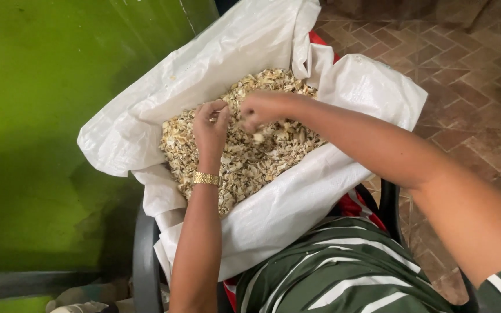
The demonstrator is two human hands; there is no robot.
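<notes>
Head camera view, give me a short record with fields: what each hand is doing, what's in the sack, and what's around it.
left hand: left hand with gold watch on the wrist, fingers curled, resting on the pale chips
right hand: right hand loosely closed over the pile, touching the chips; what it holds cannot be told
contents: heap of pale dried chips, beige and flaky
container: white woven sack, mouth rolled open
surroundings: green wall at left, brick-patterned floor at right, dark chair frame below

Reached forward with both arms, forearms bare. Kept left hand (210, 126) half-curled, palm inward. Held right hand (260, 110) loosely fisted, just beside it.
</notes>
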